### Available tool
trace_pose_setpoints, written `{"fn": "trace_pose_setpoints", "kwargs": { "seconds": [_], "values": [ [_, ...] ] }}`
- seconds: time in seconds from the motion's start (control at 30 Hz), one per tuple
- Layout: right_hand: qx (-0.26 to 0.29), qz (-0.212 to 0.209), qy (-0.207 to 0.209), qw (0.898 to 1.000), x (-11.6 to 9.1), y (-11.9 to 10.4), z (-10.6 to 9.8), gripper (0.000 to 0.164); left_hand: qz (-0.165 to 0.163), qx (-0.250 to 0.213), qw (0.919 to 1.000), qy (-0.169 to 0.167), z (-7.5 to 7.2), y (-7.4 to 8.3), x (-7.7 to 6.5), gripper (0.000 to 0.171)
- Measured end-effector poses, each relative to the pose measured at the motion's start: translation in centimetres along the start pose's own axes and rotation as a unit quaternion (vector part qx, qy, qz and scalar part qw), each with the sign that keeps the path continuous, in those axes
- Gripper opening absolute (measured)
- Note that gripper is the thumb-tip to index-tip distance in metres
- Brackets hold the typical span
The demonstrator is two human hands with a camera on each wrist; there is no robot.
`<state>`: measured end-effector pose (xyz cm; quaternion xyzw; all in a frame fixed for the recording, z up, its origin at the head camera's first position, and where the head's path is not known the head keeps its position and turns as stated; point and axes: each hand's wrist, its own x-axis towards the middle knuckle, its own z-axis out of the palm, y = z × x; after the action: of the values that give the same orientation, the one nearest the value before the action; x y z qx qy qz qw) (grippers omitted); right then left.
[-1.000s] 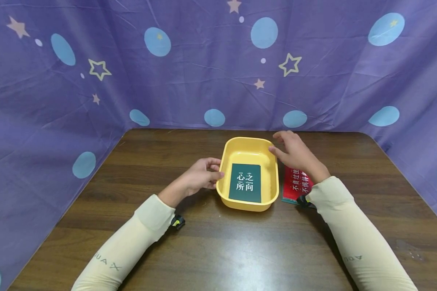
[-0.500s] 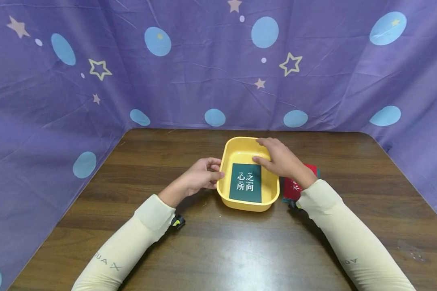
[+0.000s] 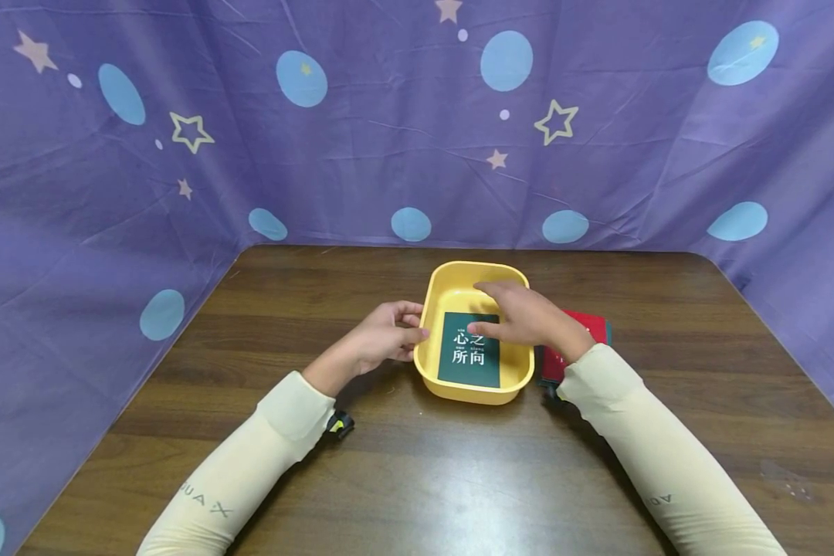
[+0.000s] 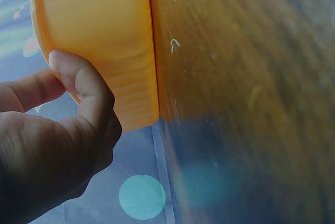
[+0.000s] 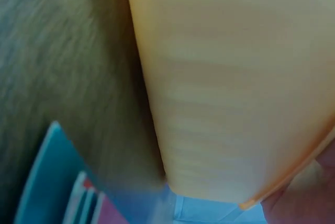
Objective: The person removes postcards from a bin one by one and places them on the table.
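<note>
A yellow plastic tray [image 3: 517, 363] stands on the table, with a dark green card [image 3: 469, 371] bearing white Chinese characters lying flat inside. My left hand [image 3: 382, 336] pinches the tray's left rim; in the left wrist view its thumb and finger meet at the edge of the yellow wall [image 4: 104, 35]. My right hand [image 3: 524, 313] reaches over the right rim into the tray, fingers and thumb apart, thumb tip over the card's upper right part. Whether that thumb touches the card I cannot tell. Under the right forearm, a stack of red and green cards [image 3: 591, 323] is partly hidden.
The brown wooden table [image 3: 431, 479] extends round the tray. Behind it and at the sides hangs a purple curtain [image 3: 361, 162] with stars and blue ovals. In the right wrist view, card edges [image 5: 52, 171] stand close to the tray's outer wall.
My right hand has moved left and toward me, from beside the tray's right rim to over the card, uncovering part of the red stack. The left hand and tray stay put.
</note>
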<state>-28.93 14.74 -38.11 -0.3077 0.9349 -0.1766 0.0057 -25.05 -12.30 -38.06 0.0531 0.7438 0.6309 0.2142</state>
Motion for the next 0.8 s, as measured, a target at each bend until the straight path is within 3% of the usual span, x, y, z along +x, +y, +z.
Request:
{"fn": "trace_pose_setpoints", "kwargs": {
  "seconds": [0.37,0.8],
  "values": [
    [-0.060,0.025,-0.065,0.996,0.28,-0.25,0.25,0.110,-0.006,0.006,1.0000,0.004,0.16,0.29,-0.12,0.049],
    [-0.109,0.038,-0.103,0.988,0.53,-0.94,0.45,0.105,0.000,0.004,1.0000,0.002,0.21,0.12,-0.01,0.050]
  ]
}}
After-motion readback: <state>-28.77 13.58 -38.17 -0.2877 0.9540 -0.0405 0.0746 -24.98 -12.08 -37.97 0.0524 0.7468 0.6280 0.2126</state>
